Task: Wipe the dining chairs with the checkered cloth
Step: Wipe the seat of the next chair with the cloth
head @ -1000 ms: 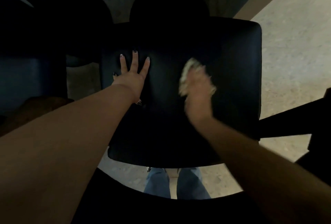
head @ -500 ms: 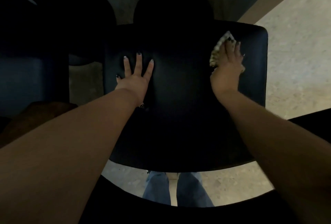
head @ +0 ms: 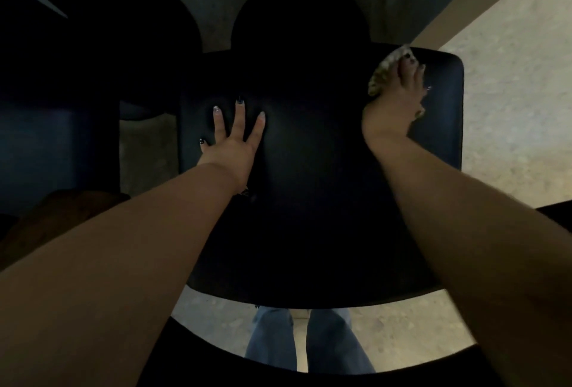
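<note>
Right now I have my right hand (head: 394, 104) pressed flat over the checkered cloth (head: 381, 75), fingers stretched forward on top of it, at the far right corner of the dark chair seat (head: 309, 200). Only a crumpled strip of the cloth shows along the left side of that hand, plus a scrap peeking out on its right; the rest is buried under my palm. My left hand (head: 230, 142) lies spread wide on the seat's left side, fingers straight and apart, holding nothing and, I judge, just bracing the chair.

As for progress, I would say this seat is partway through: the cloth sits in a corner, so the edges are being worked, but the surface is so dark that I cannot tell wiped from unwiped. A second chair (head: 62, 145) stands to the left, apart from this one across a strip of floor (head: 145, 151), and I see no sign either way of whether it has been wiped. The rounded backrests (head: 297, 21) beyond the seats look untouched by my hands for now, so I judge they are left to do, along with any other chairs.

Much is murky. Both backrests are near-black silhouettes, the legs are hidden beneath the seats, and the cloth's check pattern is barely legible. A dark curved shape (head: 216, 365) crosses the bottom edge above my jeans (head: 272, 337); I cannot say what it is.
</note>
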### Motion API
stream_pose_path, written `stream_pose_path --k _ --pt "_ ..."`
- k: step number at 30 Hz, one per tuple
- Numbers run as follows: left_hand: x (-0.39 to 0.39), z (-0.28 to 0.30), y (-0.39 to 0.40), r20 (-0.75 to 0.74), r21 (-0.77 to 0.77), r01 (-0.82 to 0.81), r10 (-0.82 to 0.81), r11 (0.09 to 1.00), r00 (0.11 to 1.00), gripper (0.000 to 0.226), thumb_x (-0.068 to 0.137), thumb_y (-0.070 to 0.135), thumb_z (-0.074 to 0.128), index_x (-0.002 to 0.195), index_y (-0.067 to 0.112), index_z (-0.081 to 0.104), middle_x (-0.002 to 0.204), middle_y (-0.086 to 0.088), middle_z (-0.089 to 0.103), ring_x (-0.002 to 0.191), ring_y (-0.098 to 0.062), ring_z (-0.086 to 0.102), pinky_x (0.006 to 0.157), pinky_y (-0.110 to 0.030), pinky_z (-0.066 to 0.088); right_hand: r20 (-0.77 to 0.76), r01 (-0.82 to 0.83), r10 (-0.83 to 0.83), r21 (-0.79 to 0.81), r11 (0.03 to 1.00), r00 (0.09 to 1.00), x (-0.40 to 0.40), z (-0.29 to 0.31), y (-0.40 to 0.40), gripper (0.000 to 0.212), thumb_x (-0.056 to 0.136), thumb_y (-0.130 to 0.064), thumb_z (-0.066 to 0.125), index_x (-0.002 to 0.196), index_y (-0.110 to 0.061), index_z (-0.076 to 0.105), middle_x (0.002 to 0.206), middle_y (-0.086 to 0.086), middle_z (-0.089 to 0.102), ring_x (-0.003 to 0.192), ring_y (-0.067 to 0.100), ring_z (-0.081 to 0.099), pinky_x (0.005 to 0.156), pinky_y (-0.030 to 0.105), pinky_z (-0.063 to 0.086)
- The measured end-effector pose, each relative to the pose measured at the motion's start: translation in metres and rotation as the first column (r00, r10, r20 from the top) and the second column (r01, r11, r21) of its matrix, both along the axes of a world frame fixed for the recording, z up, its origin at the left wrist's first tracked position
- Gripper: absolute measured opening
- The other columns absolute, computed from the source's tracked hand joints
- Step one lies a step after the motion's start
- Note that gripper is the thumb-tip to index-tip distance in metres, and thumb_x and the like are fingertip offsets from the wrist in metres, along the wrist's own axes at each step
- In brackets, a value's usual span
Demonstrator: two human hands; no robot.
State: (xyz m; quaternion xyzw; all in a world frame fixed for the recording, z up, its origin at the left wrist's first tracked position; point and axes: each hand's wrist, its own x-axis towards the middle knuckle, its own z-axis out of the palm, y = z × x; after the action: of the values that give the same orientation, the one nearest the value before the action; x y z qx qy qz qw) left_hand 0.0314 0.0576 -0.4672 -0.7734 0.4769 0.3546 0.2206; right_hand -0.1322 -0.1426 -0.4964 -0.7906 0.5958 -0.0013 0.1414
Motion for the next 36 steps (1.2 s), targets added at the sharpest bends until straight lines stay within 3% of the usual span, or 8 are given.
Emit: stream_pose_path --k 7,14,18,22,25,29,33,36 --pt "0.002 -0.001 0.0 -0.004 0.006 0.006 -0.006 1.0 1.0 0.136 0.071 0.02 0.085 0.147 0.03 -0.028 0.147 -0.006 -0.046 0.14 -0.044 -0.028 0.109 -0.062 0.027 0.233 -0.796 0.77 0.033 0.605 0.595 0.0 0.002 0.106 0.059 0.085 0.006 0.049 0.142 0.003 0.035 0.15 0.022 0.031 0.142 0.04 0.02 0.118 0.051 0.01" --pt "0.001 0.002 0.0 0.002 -0.008 -0.001 0.001 1.0 1.0 0.136 0.073 0.013 0.083 0.146 0.031 -0.029 0.148 -0.007 -0.046 0.139 -0.045 -0.029 0.109 -0.063 0.027 -0.056 0.267 -0.265 0.051 0.962 0.963 -0.072 -0.002 0.098 0.076 0.083 -0.005 0.051 0.148 0.003 0.014 0.158 0.02 0.006 0.145 0.038 0.0 0.119 0.043 0.0" --pt "0.002 0.003 0.0 -0.008 0.003 -0.001 0.001 1.0 1.0 0.135 0.072 0.017 0.084 0.147 0.031 -0.027 0.15 -0.007 -0.043 0.14 -0.044 -0.027 0.109 -0.062 0.027 0.028 -0.314 0.313 0.05 0.948 0.949 -0.019 -0.003 0.202 0.083 0.078 -0.016 0.064 0.147 0.002 0.021 0.15 0.025 0.028 0.138 0.038 0.029 0.116 0.044 0.021" --pt "0.002 0.001 0.0 -0.002 -0.003 0.003 -0.003 1.0 1.0 0.135 0.072 0.019 0.084 0.147 0.03 -0.027 0.149 -0.007 -0.044 0.14 -0.045 -0.027 0.108 -0.063 0.028 0.179 -0.818 0.799 0.157 0.553 0.574 -0.038 -0.007 0.163 0.054 0.098 -0.013 0.04 0.149 -0.008 0.023 0.155 0.016 0.021 0.145 0.03 0.016 0.118 0.035 0.011" --pt "0.002 0.0 0.0 -0.008 -0.004 -0.002 0.002 1.0 1.0 0.138 0.07 0.021 0.086 0.147 0.03 -0.028 0.148 -0.008 -0.045 0.139 -0.046 -0.027 0.108 -0.065 0.028 0.316 -0.284 0.26 0.032 0.958 0.913 -0.07 0.001 0.074 0.045 0.096 -0.018 0.045 0.14 -0.009 0.043 0.139 0.012 0.047 0.125 -0.001 0.044 0.107 0.013 0.026" --pt "0.0 -0.002 0.0 0.011 -0.011 -0.003 0.004 1.0 1.0 0.139 0.069 0.017 0.085 0.146 0.03 -0.03 0.148 -0.009 -0.044 0.139 -0.046 -0.027 0.108 -0.064 0.028 0.083 0.384 -0.396 0.13 0.914 0.914 -0.072 0.002 0.024 0.071 0.087 -0.012 0.05 0.149 0.0 0.017 0.158 0.015 0.014 0.146 0.032 0.007 0.119 0.041 0.006" --pt "0.0 -0.002 0.0 0.009 -0.004 -0.001 0.001 1.0 1.0 0.139 0.07 0.02 0.085 0.145 0.029 -0.031 0.147 -0.009 -0.045 0.139 -0.047 -0.027 0.108 -0.063 0.028 0.054 -0.123 0.121 0.034 0.992 0.991 -0.028 -0.007 0.114 0.077 0.08 0.007 0.045 0.15 -0.001 0.014 0.158 0.018 0.009 0.146 0.033 0.003 0.119 0.04 -0.001" --pt "0.001 0.0 0.0 0.013 -0.005 -0.005 0.005 1.0 1.0 0.138 0.07 0.02 0.085 0.146 0.029 -0.03 0.148 -0.01 -0.045 0.139 -0.047 -0.027 0.108 -0.063 0.028 0.151 -0.721 0.707 0.07 0.689 0.69 -0.033 0.001 0.156 0.067 0.078 0.009 0.051 0.143 0.002 0.035 0.152 0.021 0.029 0.142 0.043 0.018 0.116 0.056 0.01"
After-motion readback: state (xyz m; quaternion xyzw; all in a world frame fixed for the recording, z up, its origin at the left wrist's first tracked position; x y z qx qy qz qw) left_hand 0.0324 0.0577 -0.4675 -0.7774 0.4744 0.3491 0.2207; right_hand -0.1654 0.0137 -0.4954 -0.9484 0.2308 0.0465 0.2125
